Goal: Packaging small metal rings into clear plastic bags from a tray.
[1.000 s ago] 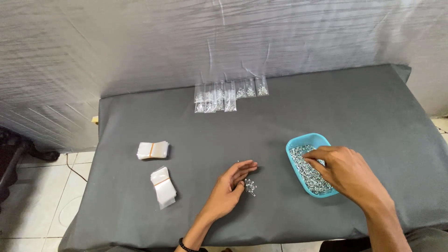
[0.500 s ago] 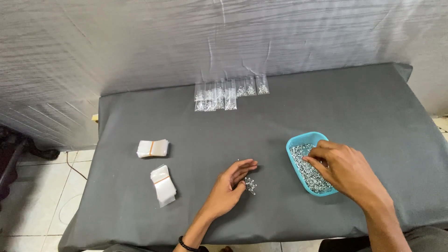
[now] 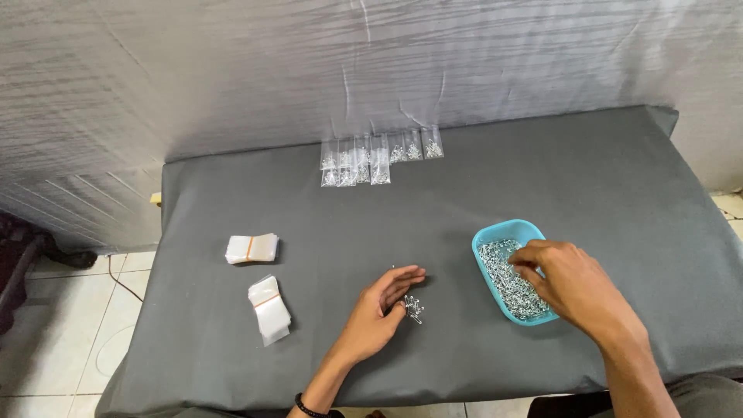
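My left hand (image 3: 379,313) lies palm up on the grey cloth-covered table (image 3: 588,178), close to the near edge and about midway along it. Its fingers (image 3: 404,277) are loosely apart and gently curled, closed on nothing. A small heap of little metal pins (image 3: 414,308) sits on the cloth just beside my fingertips; whether a finger touches them I cannot tell, and they are too small to make out one by one. A dark bead bracelet (image 3: 308,406) circles that wrist, cut off by the bottom of the view.

To the right, my right hand (image 3: 571,282) reaches over a turquoise tray (image 3: 503,234) that stands near the front right part of the table. My fingertips (image 3: 520,263) are bunched together down in the silvery mass of pins (image 3: 499,267) that fills the tray. My hand hides the tray's right side, so I cannot tell whether anything is pinched between the fingers. My forearm runs off the lower right corner.

Over toward the left edge lie two banded stacks of small clear bags: the nearer stack (image 3: 268,309) at an angle, with an orange band, and the farther stack (image 3: 251,248) a little beyond it.

At the far edge, roughly at its middle, a row of filled clear bags (image 3: 377,155) lies against the pale plastic sheeting (image 3: 232,77) that hangs behind the table. Each seems to hold a bit of metal, though the contents are too small to identify.
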